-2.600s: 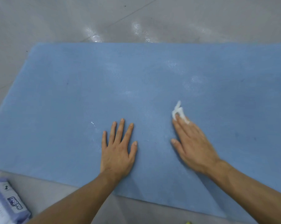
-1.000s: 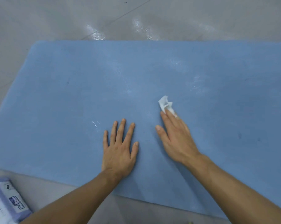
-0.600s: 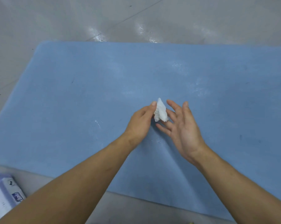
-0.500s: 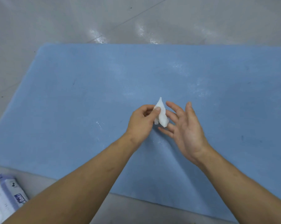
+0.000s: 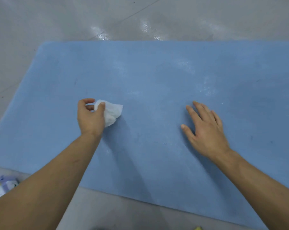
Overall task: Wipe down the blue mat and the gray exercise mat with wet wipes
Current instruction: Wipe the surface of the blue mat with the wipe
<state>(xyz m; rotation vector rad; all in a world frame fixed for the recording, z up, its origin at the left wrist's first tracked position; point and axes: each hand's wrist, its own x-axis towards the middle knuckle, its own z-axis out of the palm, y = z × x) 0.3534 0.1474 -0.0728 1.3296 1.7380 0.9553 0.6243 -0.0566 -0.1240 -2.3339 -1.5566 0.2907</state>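
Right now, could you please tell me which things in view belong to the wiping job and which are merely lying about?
Job: blue mat; crumpled wet wipe, pinched by the left hand; right hand, fingers straight; wipes pack, lower left.
Lying about: yellow object at the bottom edge, too cropped to identify.

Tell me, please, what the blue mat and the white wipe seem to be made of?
The blue mat looks like foam or soft plastic. Its finish is matte with a fine grain, and pale streaks, perhaps wet, shine faintly on it. The white wipe seems to be thin nonwoven fabric. It is soft and crumpled into loose folds where the left hand pinches it.
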